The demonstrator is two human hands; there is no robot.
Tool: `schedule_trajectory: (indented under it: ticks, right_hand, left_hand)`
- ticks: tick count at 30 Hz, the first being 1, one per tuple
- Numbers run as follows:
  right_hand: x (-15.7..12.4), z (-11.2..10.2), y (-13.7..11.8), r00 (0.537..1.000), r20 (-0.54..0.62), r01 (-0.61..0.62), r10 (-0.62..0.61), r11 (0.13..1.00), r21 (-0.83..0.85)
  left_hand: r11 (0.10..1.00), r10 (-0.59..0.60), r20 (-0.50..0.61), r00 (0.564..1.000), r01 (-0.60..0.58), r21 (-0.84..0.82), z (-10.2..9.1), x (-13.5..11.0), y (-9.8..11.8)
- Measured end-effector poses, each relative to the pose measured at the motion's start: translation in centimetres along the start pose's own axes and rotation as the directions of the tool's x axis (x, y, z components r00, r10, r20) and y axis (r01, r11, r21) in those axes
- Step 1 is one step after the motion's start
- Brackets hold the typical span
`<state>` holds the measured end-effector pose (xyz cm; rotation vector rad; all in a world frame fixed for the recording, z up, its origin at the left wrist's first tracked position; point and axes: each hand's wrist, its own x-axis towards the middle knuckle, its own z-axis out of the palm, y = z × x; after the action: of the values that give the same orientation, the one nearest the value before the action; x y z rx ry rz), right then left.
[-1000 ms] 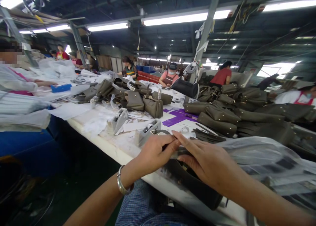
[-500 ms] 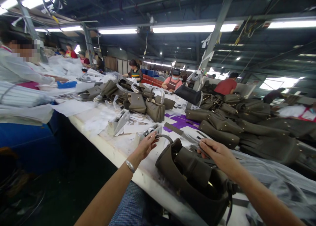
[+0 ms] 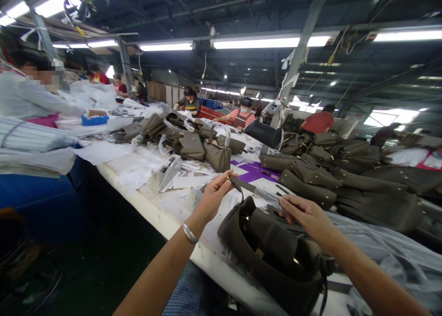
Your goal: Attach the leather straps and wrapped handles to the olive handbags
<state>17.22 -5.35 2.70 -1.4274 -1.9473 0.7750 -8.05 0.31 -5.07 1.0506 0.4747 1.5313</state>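
Observation:
An olive-brown handbag (image 3: 238,256) with its top gaping open sits at the table's near edge. My left hand (image 3: 214,195) is closed, pinching the end of the bag's thin strap (image 3: 241,187) by a small gold-coloured fitting (image 3: 228,176). Above the bag's far side, my right hand (image 3: 304,212) has its thumb and fingers pressed together on some dark strips (image 3: 275,208) with clear plastic about them. How many strips it grips is hidden. A leather flap (image 3: 272,228) lies across the bag's opening, and gold hardware shows inside.
Olive bags pile up at the right (image 3: 376,192) and across the middle of the white table (image 3: 138,194). A purple sheet (image 3: 253,172), paper scraps and grey-white holders (image 3: 167,172) lie between. Clear plastic (image 3: 383,235) spreads at right. Several co-workers sit or stand farther back.
My left hand has risen and moved right, lifting the strap end from beside the small holder. My right hand has stayed nearly in place.

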Motion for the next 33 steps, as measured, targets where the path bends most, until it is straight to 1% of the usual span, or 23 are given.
schedule_trajectory:
  ticks: [4,6,8,10,12,14,15,18,20,22,25,26,28,30,31,32,33]
  right_hand:
    - [0.0,-0.4,1.0,1.000,0.006,0.003,-0.003,1.000,-0.011]
    - [0.1,-0.5,1.4,1.000,0.019,0.009,-0.009,1.000,0.002]
    - [0.1,-0.5,1.6,0.999,0.044,0.013,-0.014,1.000,0.028]
    - [0.3,-0.3,1.4,0.998,0.063,0.006,-0.009,0.999,0.052]
    - [0.5,0.0,1.1,0.998,0.062,0.003,-0.008,0.998,0.070]
    - [0.7,0.4,0.7,0.999,0.043,0.022,-0.025,0.997,0.070]
    - [0.8,0.5,0.6,0.999,0.036,0.038,-0.040,0.997,0.060]
    - [0.8,0.6,0.3,0.996,0.020,0.085,-0.084,0.996,-0.030]
    - [0.4,0.3,0.4,0.994,-0.006,0.106,-0.109,0.981,-0.160]
    - [-0.2,-0.4,1.0,0.988,-0.049,0.125,-0.149,0.934,-0.335]
    - [-1.7,-2.5,3.0,0.971,-0.089,0.126,-0.222,0.791,-0.598]
    - [-2.2,-3.4,3.9,0.968,-0.100,0.104,-0.228,0.734,-0.672]
    - [-3.3,-5.2,5.7,0.970,-0.129,0.026,-0.204,0.618,-0.786]
    - [-4.3,-6.6,7.0,0.970,-0.166,-0.051,-0.177,0.522,-0.851]
    - [-4.7,-7.0,7.2,0.964,-0.184,-0.068,-0.191,0.494,-0.867]
    - [-5.1,-7.1,7.0,0.952,-0.197,-0.065,-0.234,0.476,-0.877]
    - [-5.3,-7.0,6.5,0.931,-0.204,-0.040,-0.303,0.469,-0.882]
  left_hand:
    - [0.997,-0.016,0.096,0.995,0.008,0.076,0.9,-0.2,0.3]
    - [0.994,-0.011,0.145,0.989,-0.005,0.110,1.1,-0.2,0.3]
    - [0.984,-0.005,0.209,0.978,-0.032,0.177,1.5,-0.3,0.3]
    - [0.954,-0.012,0.290,0.957,-0.075,0.289,2.3,-0.3,0.4]
    - [0.904,-0.011,0.359,0.933,-0.144,0.402,3.5,-0.4,0.7]
    - [0.857,0.016,0.398,0.917,-0.217,0.467,4.8,-0.5,1.0]
    - [0.846,0.027,0.397,0.918,-0.232,0.479,5.4,-0.5,1.1]
    - [0.856,0.015,0.321,0.947,-0.179,0.486,6.6,-0.8,1.3]
    - [0.860,0.036,0.235,0.971,-0.150,0.488,7.0,-0.8,1.3]
    - [0.852,0.105,0.150,0.983,-0.166,0.497,6.9,-0.6,1.2]
    - [0.852,0.200,0.000,0.980,-0.174,0.494,6.2,0.0,1.1]
    - [0.860,0.214,-0.050,0.975,-0.164,0.483,6.0,0.2,1.0]
    - [0.892,0.221,-0.139,0.965,-0.143,0.429,5.5,0.7,0.8]
    - [0.923,0.197,-0.186,0.963,-0.119,0.366,5.2,1.1,0.5]
    - [0.935,0.180,-0.196,0.964,-0.105,0.340,5.2,1.2,0.3]
    - [0.943,0.160,-0.198,0.967,-0.091,0.320,5.3,1.4,0.2]
    - [0.948,0.142,-0.194,0.971,-0.077,0.308,5.5,1.4,0.1]
